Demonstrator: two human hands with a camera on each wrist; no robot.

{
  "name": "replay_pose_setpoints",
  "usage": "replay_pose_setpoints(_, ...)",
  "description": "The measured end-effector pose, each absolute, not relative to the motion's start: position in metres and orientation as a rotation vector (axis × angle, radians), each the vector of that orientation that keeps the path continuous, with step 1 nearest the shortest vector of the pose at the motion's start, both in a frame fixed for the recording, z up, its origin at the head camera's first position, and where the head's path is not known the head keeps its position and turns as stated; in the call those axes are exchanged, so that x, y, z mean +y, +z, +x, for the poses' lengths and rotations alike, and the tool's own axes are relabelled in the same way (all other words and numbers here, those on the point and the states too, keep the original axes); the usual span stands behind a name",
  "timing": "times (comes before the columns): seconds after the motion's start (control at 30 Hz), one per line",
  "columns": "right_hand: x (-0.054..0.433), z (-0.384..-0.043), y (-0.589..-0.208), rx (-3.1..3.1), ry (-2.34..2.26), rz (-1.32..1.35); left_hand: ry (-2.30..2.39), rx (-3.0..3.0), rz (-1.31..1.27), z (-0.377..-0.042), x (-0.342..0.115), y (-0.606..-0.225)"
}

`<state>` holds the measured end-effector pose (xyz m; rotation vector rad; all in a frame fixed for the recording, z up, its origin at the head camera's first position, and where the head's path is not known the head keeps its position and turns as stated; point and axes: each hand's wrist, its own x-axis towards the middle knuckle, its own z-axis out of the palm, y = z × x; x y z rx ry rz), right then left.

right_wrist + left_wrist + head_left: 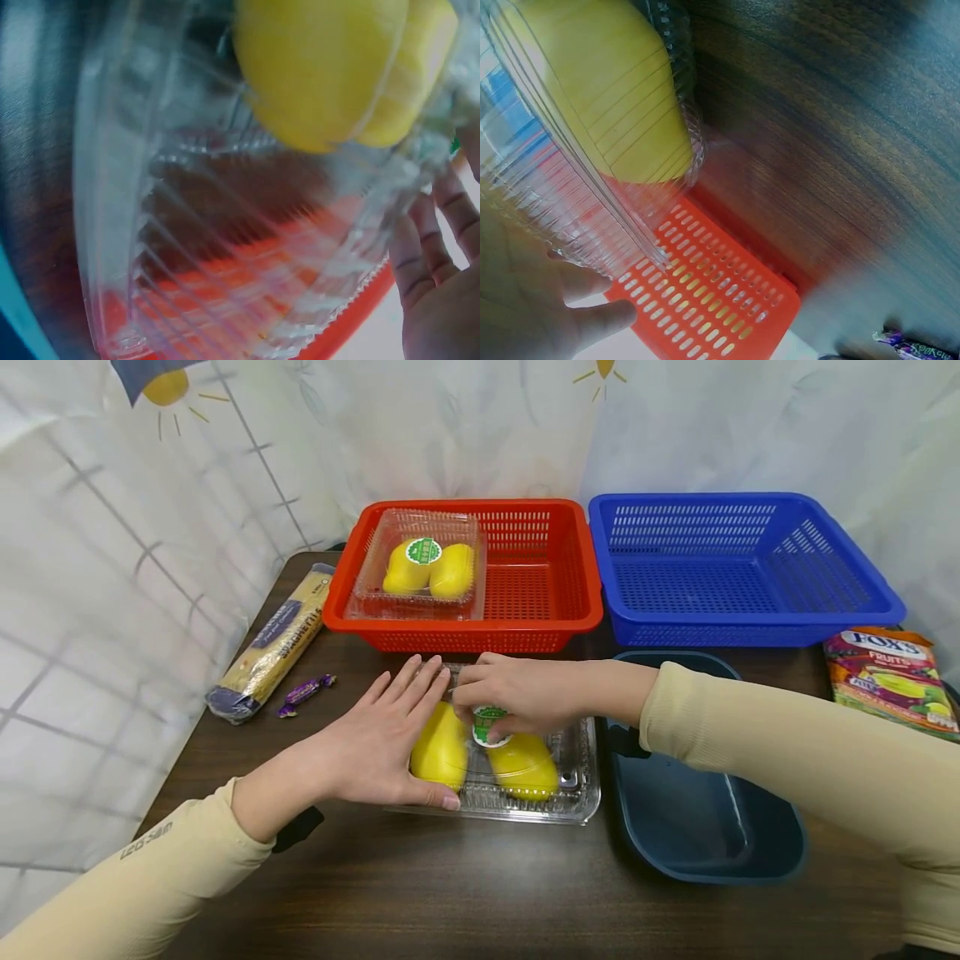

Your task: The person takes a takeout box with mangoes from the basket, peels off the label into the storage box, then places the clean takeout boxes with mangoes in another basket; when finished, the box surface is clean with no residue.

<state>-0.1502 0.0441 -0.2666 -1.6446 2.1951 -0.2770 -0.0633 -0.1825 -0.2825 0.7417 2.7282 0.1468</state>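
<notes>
A clear plastic clamshell box with two yellow mangoes inside rests on the dark table in the head view. A round green-and-white label lies on top, partly hidden by fingers. My left hand, fingers extended and thumb spread, rests on the left side of the box. Bent over the top of the lid is my right hand, its thumb touching the label; whether it pinches or presses the label, I cannot tell. The right wrist view shows slightly bent fingers along the lid.
Behind the box stands a red basket, holding another labelled mango box. A blue basket adjoins it. Right of the box sits a dark blue tub. Spaghetti, a purple-wrapped candy and a Fox's candy bag lie around.
</notes>
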Motion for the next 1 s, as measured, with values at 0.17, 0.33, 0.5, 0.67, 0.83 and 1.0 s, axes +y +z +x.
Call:
replay_pose_setpoints(0.17, 0.041, -0.153, -0.266, 2.167, -0.349, -1.526, 0.144, 2.73, 0.744, -0.064, -0.183, -0.283)
replay_pose_setpoints(0.33, 0.04, -0.156, -0.267, 2.163, -0.391, -1.491, 0.143, 2.724, 0.74, -0.064, -0.182, -0.283)
replay_pose_setpoints(0.5, 0.041, -0.159, -0.266, 2.142, -0.463, -1.452, 0.141, 2.722, 0.738, -0.064, -0.182, -0.283)
replay_pose_setpoints(0.67, 0.044, -0.162, -0.264, 2.098, -0.583, -1.378, 0.147, 2.723, 0.737, -0.063, -0.182, -0.282)
replay_pose_setpoints(0.83, 0.045, -0.164, -0.265, 2.091, -0.626, -1.364, 0.141, 2.73, 0.742, -0.063, -0.182, -0.282)
replay_pose_setpoints(1.0, 0.047, -0.164, -0.264, 2.111, -0.667, -1.366, 0.142, 2.731, 0.745, -0.063, -0.183, -0.282)
